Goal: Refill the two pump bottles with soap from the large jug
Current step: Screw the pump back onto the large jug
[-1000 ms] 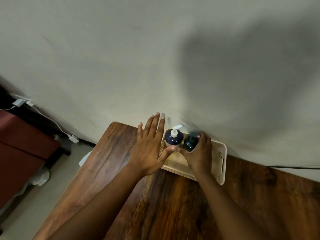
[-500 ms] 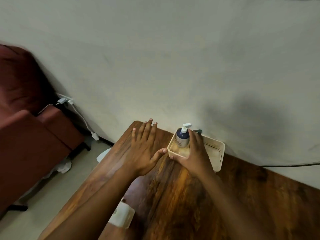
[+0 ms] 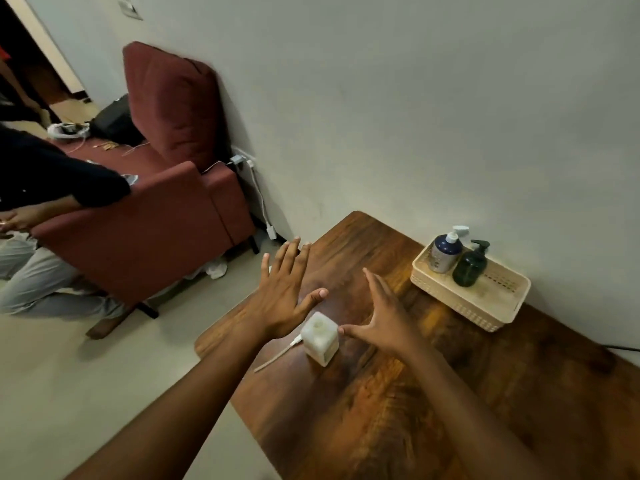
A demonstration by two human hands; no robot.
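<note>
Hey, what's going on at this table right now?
A person has both hands open over a wooden table, the left hand and right hand either side of a white jug that stands near the table's edge, holding nothing. Two pump bottles, a blue one and a dark green one, stand upright in a cream basket by the wall, pumps on.

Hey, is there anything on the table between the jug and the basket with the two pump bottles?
Nothing visible. The jug stands near the table's left edge, the basket at the wall, with bare wood between. Only the open right hand hovers over that stretch.
</note>
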